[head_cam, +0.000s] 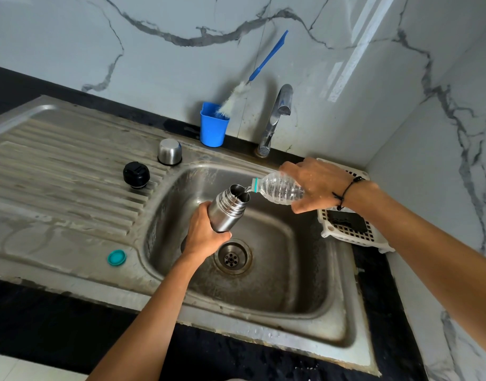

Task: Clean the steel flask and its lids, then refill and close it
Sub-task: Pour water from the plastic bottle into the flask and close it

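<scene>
The flask (227,209) is held over the sink (264,312), gripped low by the closed left hand (202,235), its mouth tilted up-right. The bottle (280,188), clasped in the right hand (316,185), is tipped neck-first at that mouth. The lids (136,174) are left on the drainboard.

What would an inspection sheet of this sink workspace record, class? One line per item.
Surface: steel sink with ribbed drainboard, stained.
Job's things: steel flask open, tilted over the basin; plastic bottle pouring into it; black stopper and steel cup lid on the drainboard; teal bottle cap near the front rim.
Clutter: blue cup holding bottle brush; white basket.
Grippers: left hand holds the flask; right hand holds the bottle.
Cables: nothing seen.
Surroundings: tap, marble wall.
</scene>
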{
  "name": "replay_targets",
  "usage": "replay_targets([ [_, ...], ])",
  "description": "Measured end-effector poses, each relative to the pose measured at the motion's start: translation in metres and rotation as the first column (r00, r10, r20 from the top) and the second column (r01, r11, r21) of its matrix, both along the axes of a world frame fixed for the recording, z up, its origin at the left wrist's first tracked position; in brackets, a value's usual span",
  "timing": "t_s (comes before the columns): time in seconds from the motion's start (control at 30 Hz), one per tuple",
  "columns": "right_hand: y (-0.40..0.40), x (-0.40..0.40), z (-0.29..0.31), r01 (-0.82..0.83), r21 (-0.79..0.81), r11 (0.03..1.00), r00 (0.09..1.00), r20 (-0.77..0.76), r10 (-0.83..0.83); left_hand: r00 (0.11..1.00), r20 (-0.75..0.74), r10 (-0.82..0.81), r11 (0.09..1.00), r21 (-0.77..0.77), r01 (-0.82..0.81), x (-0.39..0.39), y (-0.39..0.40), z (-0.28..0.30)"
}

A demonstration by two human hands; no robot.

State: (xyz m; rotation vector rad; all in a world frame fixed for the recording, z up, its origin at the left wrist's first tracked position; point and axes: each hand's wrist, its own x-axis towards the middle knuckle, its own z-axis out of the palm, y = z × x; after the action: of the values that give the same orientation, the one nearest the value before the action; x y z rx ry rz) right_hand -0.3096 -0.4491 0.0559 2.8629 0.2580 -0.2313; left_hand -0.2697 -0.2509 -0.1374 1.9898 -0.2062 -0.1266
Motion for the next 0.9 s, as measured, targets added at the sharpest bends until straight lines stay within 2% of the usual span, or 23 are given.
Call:
replay_targets([
  [0.9, 0.0026, -0.0002, 0.0027, -0.046, -0.034, 0.998, 0.999, 0.026, 0.047, 1.0, 0.009, -0.002, 1.0, -0.006, 0.002, 0.0001, 0.0005, 0.0031],
])
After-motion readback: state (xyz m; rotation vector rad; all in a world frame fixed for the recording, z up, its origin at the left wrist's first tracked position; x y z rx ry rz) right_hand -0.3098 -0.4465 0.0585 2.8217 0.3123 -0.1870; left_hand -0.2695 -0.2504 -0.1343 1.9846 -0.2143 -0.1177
